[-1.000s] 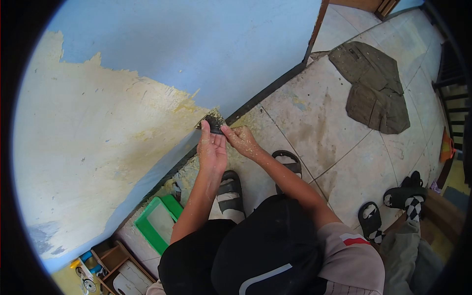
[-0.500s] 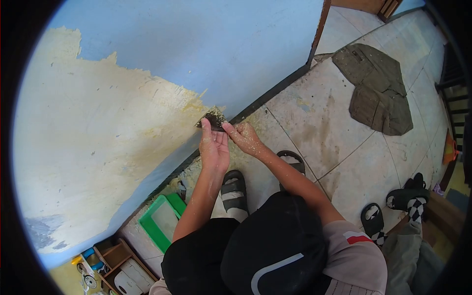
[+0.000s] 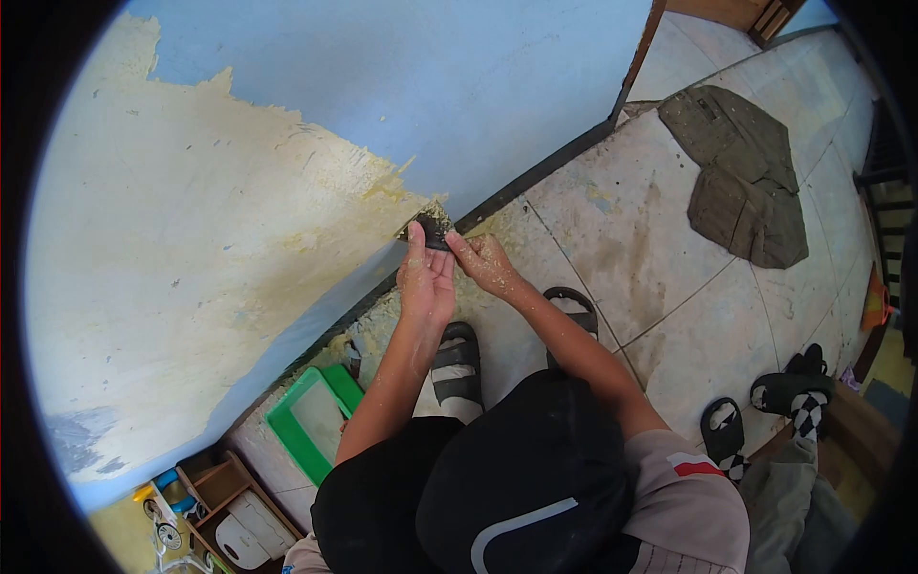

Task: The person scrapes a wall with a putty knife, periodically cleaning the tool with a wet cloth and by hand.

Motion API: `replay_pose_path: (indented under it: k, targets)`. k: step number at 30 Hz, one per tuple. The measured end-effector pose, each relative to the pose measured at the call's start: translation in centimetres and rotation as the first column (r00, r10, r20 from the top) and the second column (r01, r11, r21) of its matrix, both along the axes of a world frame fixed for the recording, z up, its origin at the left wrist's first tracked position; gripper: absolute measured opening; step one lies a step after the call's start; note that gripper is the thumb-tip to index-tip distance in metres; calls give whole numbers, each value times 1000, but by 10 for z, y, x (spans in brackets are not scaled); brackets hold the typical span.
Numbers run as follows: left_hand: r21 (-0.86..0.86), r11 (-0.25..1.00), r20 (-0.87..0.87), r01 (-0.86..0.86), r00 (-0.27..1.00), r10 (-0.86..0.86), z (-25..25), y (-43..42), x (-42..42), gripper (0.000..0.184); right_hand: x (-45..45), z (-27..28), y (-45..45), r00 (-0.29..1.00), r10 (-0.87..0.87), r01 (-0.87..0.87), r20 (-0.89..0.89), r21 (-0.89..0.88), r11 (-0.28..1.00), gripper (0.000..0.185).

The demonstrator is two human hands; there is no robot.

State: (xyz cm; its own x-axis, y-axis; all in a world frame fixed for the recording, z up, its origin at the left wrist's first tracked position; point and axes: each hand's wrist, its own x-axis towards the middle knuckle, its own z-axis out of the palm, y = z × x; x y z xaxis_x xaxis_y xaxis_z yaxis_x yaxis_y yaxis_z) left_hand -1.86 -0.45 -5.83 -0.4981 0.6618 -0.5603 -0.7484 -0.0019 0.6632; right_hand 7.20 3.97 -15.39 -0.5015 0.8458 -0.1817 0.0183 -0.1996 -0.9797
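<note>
Both my hands grip a dark flat scraper point(image 3: 436, 230), its blade against the wall near the floor and speckled with paint flakes. My left hand point(image 3: 427, 279) has its thumb on top of the scraper and its fingers beneath. From the other side, my right hand point(image 3: 486, 264) pinches the scraper's edge, and pale crumbs stick to its skin. The blade meets the ragged border between blue paint point(image 3: 382, 67) and the bare cream patch point(image 3: 210, 210) of the wall.
Flakes lie on the tiled floor point(image 3: 622, 239) beside the dark skirting. A green-rimmed tray point(image 3: 298, 435) stands left of my sandalled feet, with a wooden shelf unit point(image 3: 225, 488) farther left. A brown cloth point(image 3: 746, 182) lies right. Another person's feet point(image 3: 803, 397) are at lower right.
The view has shifted slightly, so the wall and floor sit a little differently in the frame. Both hands keep their hold on the scraper at the paint border.
</note>
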Motion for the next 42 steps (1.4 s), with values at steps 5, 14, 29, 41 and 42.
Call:
replay_pose_path:
  k: [5, 14, 29, 41, 42]
  targets:
    - [29, 999, -53, 44, 998, -43, 20, 1, 0, 35, 2, 21, 7, 999, -2, 3, -45, 29, 1000, 69]
    - [17, 999, 23, 30, 999, -30, -8, 2, -3, 34, 5, 2, 6, 1000, -2, 1, 20, 55, 999, 70]
    - [42, 998, 10, 44, 999, -45, 9, 3, -7, 35, 7, 36, 11, 1000, -7, 10, -27, 94, 995, 69]
    - [44, 996, -18, 76, 997, -75, 24, 4, -7, 38, 1, 30, 12, 998, 51, -50, -42, 17, 999, 71]
    - [11, 999, -12, 52, 999, -52, 23, 4, -5, 37, 1, 34, 13, 998, 53, -51, -43, 34, 998, 71]
